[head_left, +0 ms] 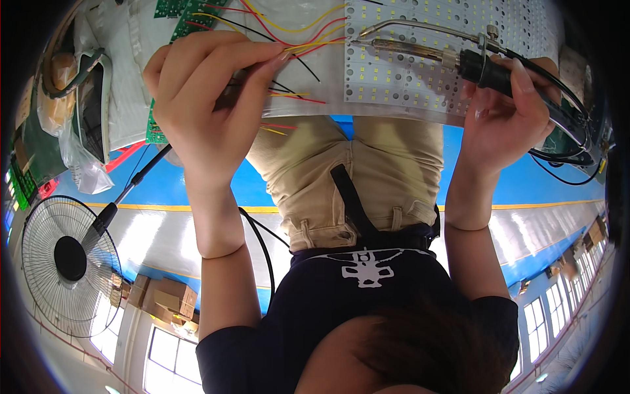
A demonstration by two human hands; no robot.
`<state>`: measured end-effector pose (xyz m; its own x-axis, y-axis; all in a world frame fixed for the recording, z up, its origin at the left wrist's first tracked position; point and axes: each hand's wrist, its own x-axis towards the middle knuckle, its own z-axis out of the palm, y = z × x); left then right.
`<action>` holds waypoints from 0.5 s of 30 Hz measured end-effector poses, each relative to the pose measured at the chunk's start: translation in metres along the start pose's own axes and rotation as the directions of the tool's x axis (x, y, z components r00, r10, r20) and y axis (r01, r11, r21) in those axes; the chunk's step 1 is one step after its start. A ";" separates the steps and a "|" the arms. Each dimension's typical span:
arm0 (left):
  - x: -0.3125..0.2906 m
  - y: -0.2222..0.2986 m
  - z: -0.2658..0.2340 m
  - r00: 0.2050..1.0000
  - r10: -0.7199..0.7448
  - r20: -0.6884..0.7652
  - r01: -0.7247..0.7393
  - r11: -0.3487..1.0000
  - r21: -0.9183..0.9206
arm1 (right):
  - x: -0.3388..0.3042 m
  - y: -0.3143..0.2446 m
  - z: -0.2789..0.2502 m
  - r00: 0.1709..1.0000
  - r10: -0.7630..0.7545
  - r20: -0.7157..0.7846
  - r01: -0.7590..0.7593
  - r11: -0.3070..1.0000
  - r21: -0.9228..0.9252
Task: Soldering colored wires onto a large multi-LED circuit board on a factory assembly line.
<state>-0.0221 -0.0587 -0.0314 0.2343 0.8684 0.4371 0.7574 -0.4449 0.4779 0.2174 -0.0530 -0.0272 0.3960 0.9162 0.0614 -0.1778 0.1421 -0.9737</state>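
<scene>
Wires (321, 44), yellow and red, bridge the space between the left hand (209, 98) and the left border of a white LED board (384, 98) lying flat on the counter (125, 46). The grip of the left hand is pressed together, thumb to forefinger, pinching the wires a little back from their right-hand ends. The grip of the right hand (517, 108) is closed about the black handle of a soldering iron (453, 60), to which a thin curved metal tube (420, 24) is clamped.

Note the alignment. From the left grip the wires extend rightward, their long axis crosswise to the person and tilted slightly upward in the view; the iron extends leftward from the right grip along nearly the same line. Wire ends and iron tip therefore face each other over the board's left border. Whether they touch is too small to tell. The left hand is the nearer to this meeting point; the right stands off by the iron's length. Other wires (316, 101) lie below the pinched ones, and a green circuit board (190, 20) lies beyond the left hand.
</scene>
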 end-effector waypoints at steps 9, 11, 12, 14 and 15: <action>0.002 0.002 -0.002 1.000 -0.007 0.016 0.007 1.000 0.012 | 0.001 -0.002 0.003 1.000 0.014 0.015 -0.014 1.000 0.013; 0.001 0.001 -0.004 1.000 -0.002 0.018 0.002 1.000 0.016 | 0.001 -0.002 0.003 0.999 0.010 0.031 -0.010 1.000 0.007; 0.001 0.001 -0.004 1.000 0.005 0.019 -0.005 1.000 0.018 | 0.001 -0.002 0.003 0.999 0.004 0.045 -0.004 1.000 0.001; 0.001 0.001 -0.004 1.000 0.006 0.017 -0.006 1.000 0.017 | -0.001 0.000 0.003 1.000 -0.014 0.009 0.014 0.999 -0.042; 0.001 0.001 -0.003 1.000 0.008 0.014 -0.008 1.000 0.017 | -0.001 0.001 0.003 0.999 -0.033 -0.027 0.031 0.996 -0.085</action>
<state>-0.0231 -0.0587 -0.0277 0.2490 0.8679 0.4298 0.7656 -0.4482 0.4616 0.2142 -0.0532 -0.0277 0.4259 0.9005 0.0876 -0.0888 0.1379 -0.9865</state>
